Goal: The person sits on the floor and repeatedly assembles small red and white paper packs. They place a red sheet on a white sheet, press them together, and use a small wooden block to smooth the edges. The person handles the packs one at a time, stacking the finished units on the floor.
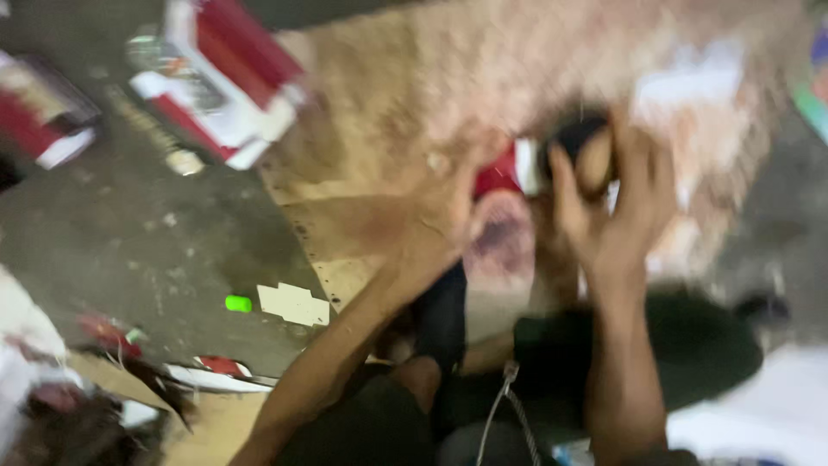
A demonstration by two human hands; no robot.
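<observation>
The picture is heavily motion-blurred. My left hand (448,203) reaches over a brown cardboard sheet (388,112) and touches a red and white object (504,173) that lies beside a pinkish shoe-like shape (500,246). My right hand (617,203) is raised with fingers curled around a dark, rounded object with a tan part (586,151). The blur hides what that object is. Both forearms rise from the bottom edge, above my dark trousers (552,380).
A red and white box (224,78) lies open at the top left on the grey concrete floor (147,242). Another red box (43,112) sits at the left edge. White paper scrap (293,304), a small green piece (238,303) and litter lie lower left.
</observation>
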